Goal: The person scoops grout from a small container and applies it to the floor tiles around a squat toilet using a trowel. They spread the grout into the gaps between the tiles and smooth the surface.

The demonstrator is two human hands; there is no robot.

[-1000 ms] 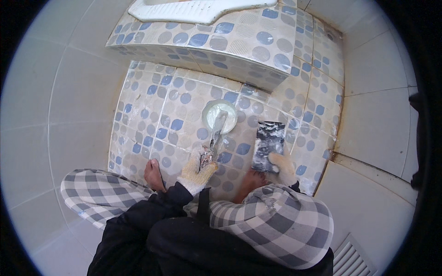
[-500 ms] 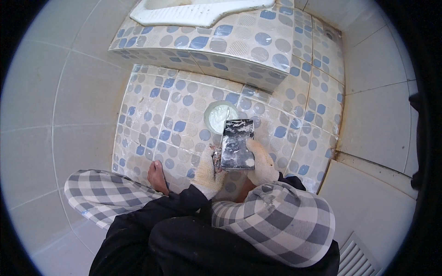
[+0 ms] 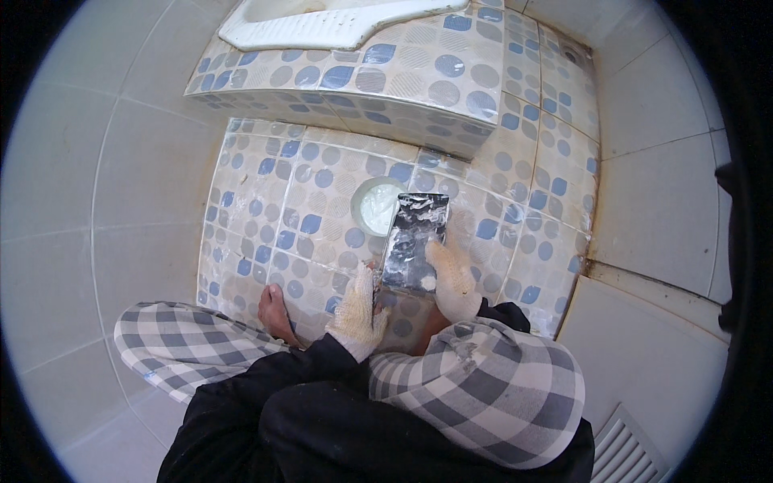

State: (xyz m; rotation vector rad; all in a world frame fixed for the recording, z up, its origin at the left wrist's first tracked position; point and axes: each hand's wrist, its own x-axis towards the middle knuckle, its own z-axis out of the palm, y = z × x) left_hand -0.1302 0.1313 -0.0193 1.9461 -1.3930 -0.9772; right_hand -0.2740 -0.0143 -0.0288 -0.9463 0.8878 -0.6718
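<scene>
Pale tiled walls (image 3: pixel 48 177) enclosed the left and right of the frame. Between them lay the floor (image 3: pixel 250 193), patterned with blue, grey and beige dots and streaked with white in places. A raised step (image 3: pixel 423 71) in the same pattern crossed the upper part, carrying a white squat toilet (image 3: pixel 282 30) at the top edge. Grey-and-white checked trousers (image 3: pixel 515 386) covered the person's bent legs in the lower part, with a black sleeve (image 3: pixel 266 374) between them.

Near the centre was a black rectangular plate (image 3: pixel 415 241), smeared with white. The right hand (image 3: pixel 453 282), in a cream glove, gripped its right edge, thumb on the upper face; its other fingers were hidden. The left hand (image 3: pixel 356 314), gloved alike, was just left of the plate's lower end, its fingers bent around a stained handle (image 3: pixel 376 278), of which only a little showed.

A round bowl (image 3: pixel 360 217) stood on the floor at the plate's upper left, partly overlapped by it in the view. Inside lay white paste (image 3: pixel 380 208).
</scene>
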